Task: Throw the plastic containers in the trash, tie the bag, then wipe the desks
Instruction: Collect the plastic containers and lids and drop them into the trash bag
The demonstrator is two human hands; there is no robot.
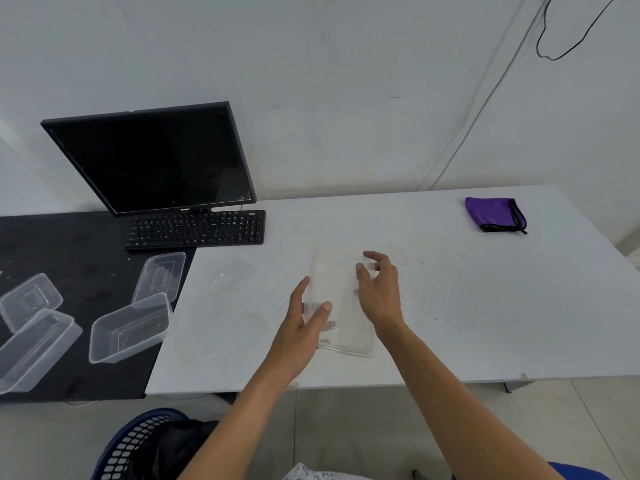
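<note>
Holding a clear plastic box (pixel 341 306) from both sides, the two hands are low over the white worktop (pixel 450 306). The left hand (pixel 301 327) grips the left side of the box. Its thumb lies on top, and the other fingers (pixel 300 289) are tucked round the box, so some show blurry through the plastic. The right hand (pixel 379 296) grips the far right side, with its fingers (pixel 372 256) bent round the rim. I cannot tell if the near edge of the box touches the worktop.

A flat clear piece (pixel 235 271), very hard to see, lies on the white worktop to the left of the hands. A purple cloth (pixel 495 214) with a black edge lies folded at the far right, well apart from the hands.

On the left is a black worktop (pixel 69 244). Four more clear boxes (pixel 130 327) lie on it, some tipped on their sides, some touching each other. A dark screen (pixel 152 157) stands at the back, leaning. A black keyboard (pixel 195 228) sits just in front of it, partly on the black worktop and partly on the white one.

Down on the floor (pixel 346 427), near the person, is a blue trash basket (pixel 138 441) with holes in its wall. A black bag (pixel 180 441) sits inside it. A thin black wire (pixel 571 36) hangs on the wall (pixel 346 81).
</note>
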